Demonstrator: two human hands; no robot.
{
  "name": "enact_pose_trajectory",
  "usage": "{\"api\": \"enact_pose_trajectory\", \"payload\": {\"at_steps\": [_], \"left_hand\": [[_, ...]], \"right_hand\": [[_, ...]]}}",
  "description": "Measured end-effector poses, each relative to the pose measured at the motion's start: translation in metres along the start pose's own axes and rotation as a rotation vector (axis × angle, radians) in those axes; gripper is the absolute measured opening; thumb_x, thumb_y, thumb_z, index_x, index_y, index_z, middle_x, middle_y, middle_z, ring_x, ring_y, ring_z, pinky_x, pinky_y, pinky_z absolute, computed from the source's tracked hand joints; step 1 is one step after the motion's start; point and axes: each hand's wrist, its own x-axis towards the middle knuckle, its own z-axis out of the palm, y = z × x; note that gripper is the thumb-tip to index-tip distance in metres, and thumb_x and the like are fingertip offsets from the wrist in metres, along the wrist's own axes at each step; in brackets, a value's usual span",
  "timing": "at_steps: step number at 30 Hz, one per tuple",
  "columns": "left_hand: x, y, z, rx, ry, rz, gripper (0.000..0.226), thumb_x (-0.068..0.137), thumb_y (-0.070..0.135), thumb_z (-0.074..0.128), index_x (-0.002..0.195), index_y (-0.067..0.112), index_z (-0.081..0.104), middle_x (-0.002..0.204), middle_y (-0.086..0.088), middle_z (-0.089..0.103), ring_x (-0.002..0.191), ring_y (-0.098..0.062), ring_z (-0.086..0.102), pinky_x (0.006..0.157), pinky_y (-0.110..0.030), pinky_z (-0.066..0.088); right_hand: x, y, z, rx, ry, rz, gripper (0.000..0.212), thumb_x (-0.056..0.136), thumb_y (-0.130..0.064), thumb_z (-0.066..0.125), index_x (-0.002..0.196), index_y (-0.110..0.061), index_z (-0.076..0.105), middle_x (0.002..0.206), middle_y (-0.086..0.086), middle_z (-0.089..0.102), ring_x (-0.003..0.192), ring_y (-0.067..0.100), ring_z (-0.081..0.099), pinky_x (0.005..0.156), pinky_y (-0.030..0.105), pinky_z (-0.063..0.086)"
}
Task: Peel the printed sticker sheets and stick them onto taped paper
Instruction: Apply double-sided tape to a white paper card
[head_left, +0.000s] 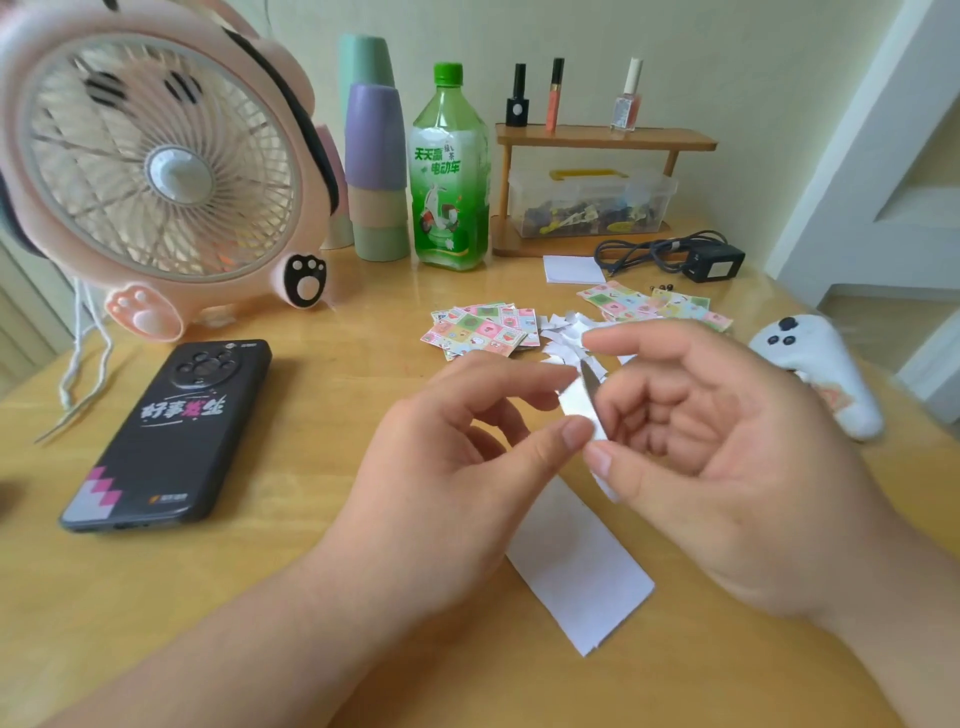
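**Head view.**

- **Sticker strip** (581, 404): small, white side showing, held above the table (311, 597) between both hands.
- **Left hand** (457, 452): pinches the strip between thumb and forefinger.
- **Right hand** (737, 447): thumb pressed on the strip's lower part, other fingers curled in. This is probably to part backing from face.
- **White paper** (576, 566): flat on the table directly beneath, presumably the taped paper, placed to receive.
- **Behind the hands:** printed sticker sheets (480, 330), a second lot (657, 306), and torn white scraps (563, 332).
- **Left side:** phone (171, 431) and fan (156, 156).
- **Right side:** plush toy (831, 379).
- **Obstructions:** none seen between strip and paper, though the hands hide the paper's far end.
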Motion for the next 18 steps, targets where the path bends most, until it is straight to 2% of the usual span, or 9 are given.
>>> {"api": "enact_pose_trajectory", "payload": {"at_steps": [3, 6, 10, 12, 14, 18], "left_hand": [[0.001, 0.003, -0.001, -0.065, 0.036, 0.012, 0.02, 0.074, 0.034, 0.081, 0.094, 0.037, 0.077, 0.093, 0.014, 0.07, 0.076, -0.007, 0.058, 0.066, -0.023, 0.047], [0.002, 0.004, -0.001, -0.12, 0.044, -0.001, 0.013, 0.072, 0.029, 0.083, 0.085, 0.031, 0.079, 0.089, 0.01, 0.07, 0.074, -0.01, 0.057, 0.066, -0.029, 0.048], [0.001, 0.005, -0.001, -0.199, 0.045, -0.042, 0.011, 0.075, 0.024, 0.087, 0.08, 0.02, 0.078, 0.081, -0.008, 0.071, 0.068, -0.02, 0.055, 0.06, -0.034, 0.047], [0.001, 0.006, -0.002, -0.291, 0.055, -0.093, 0.01, 0.075, 0.022, 0.087, 0.079, 0.019, 0.079, 0.076, -0.016, 0.069, 0.061, -0.017, 0.053, 0.057, -0.028, 0.046], [0.002, 0.006, -0.002, -0.425, 0.04, -0.131, 0.006, 0.074, 0.019, 0.08, 0.08, 0.02, 0.08, 0.072, -0.009, 0.069, 0.057, -0.015, 0.052, 0.056, -0.023, 0.046], [0.003, 0.007, -0.001, -0.561, 0.002, -0.166, 0.024, 0.075, 0.01, 0.076, 0.097, 0.019, 0.082, 0.078, -0.004, 0.068, 0.057, -0.014, 0.051, 0.054, -0.022, 0.045]], "right_hand": [[-0.001, -0.003, 0.007, 0.018, 0.063, -0.017, 0.053, 0.077, 0.0, 0.072, 0.124, -0.021, 0.06, 0.082, 0.011, 0.065, 0.068, 0.025, 0.062, 0.066, 0.032, 0.052], [-0.002, -0.007, 0.009, 0.053, 0.09, 0.058, 0.052, 0.076, -0.002, 0.073, 0.123, -0.021, 0.06, 0.08, 0.012, 0.067, 0.062, 0.025, 0.068, 0.062, 0.029, 0.053], [-0.001, -0.012, 0.016, 0.143, 0.103, 0.212, 0.042, 0.076, -0.008, 0.075, 0.116, -0.014, 0.065, 0.074, 0.016, 0.069, 0.056, 0.028, 0.07, 0.052, 0.024, 0.051], [0.0, -0.016, 0.017, 0.2, 0.135, 0.295, 0.038, 0.073, -0.009, 0.085, 0.107, -0.007, 0.069, 0.07, 0.018, 0.071, 0.047, 0.026, 0.065, 0.043, 0.018, 0.044], [0.0, -0.018, 0.017, 0.291, 0.178, 0.379, 0.03, 0.07, -0.013, 0.087, 0.096, -0.006, 0.074, 0.069, 0.02, 0.071, 0.039, 0.025, 0.058, 0.037, 0.018, 0.04], [0.0, -0.02, 0.02, 0.326, 0.174, 0.434, 0.017, 0.07, -0.02, 0.078, 0.084, -0.012, 0.078, 0.068, 0.017, 0.071, 0.038, 0.022, 0.054, 0.037, 0.022, 0.039]]}}
